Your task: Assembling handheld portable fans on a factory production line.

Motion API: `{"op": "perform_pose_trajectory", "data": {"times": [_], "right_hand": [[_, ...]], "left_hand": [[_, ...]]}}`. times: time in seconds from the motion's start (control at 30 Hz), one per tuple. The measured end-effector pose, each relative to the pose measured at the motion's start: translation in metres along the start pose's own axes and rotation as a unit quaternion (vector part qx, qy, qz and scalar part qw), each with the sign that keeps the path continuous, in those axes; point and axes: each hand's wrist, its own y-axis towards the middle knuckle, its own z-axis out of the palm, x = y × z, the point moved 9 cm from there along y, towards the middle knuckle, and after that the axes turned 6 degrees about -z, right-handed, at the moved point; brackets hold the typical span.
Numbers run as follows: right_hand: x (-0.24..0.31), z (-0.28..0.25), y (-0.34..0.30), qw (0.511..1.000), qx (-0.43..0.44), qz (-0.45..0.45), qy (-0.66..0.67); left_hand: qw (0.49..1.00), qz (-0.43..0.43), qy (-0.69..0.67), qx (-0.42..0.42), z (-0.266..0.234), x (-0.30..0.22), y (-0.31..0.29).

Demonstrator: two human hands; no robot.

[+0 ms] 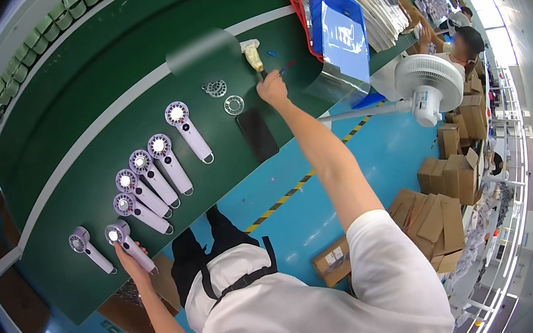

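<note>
My left hand [132, 258] is closed around the handle of a lilac handheld fan [121, 237] at the table's near left edge. Farther right, my right hand [272, 89] grips the dark handle of a tool with a cream, tape-like wrapped body [253, 57] and a pale wide end; its exact kind is unclear. A thin red-and-blue pen-like stick [287, 67] lies by that hand; whether it touches the fingers I cannot tell. Several more lilac fans lie in a slanting row between my hands, such as one fan [187, 130] at the right end and another [89, 249] at the left.
On the green table [138, 109] are a dark phone-like slab [257, 134], a clear ring [233, 105] and clear round parts [216, 89]. A blue bin [360, 19] stands beside a red tray [295, 8]. A white standing fan [428, 88] and a co-worker [459, 47] are at right.
</note>
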Motion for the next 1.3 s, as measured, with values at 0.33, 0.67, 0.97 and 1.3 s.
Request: {"op": "perform_pose_trajectory", "data": {"times": [0.33, 0.67, 0.97, 1.3], "right_hand": [[0.149, -0.08, -0.146, 0.936, 0.058, -0.108, 0.329], [0.355, 0.006, -0.327, 0.843, 0.361, -0.356, 0.18], [0.369, 0.021, -0.333, 0.859, 0.311, -0.372, 0.163], [0.362, 0.034, -0.332, 0.857, 0.311, -0.392, 0.124]], "left_hand": [[0.993, 0.082, 0.086, 0.0, 0.019, 0.011, 0.01], [0.985, 0.041, 0.156, -0.057, 0.018, 0.005, -0.01], [0.974, 0.044, 0.201, -0.097, 0.014, -0.006, -0.021], [0.977, 0.031, 0.203, -0.054, 0.021, -0.009, -0.021]]}}
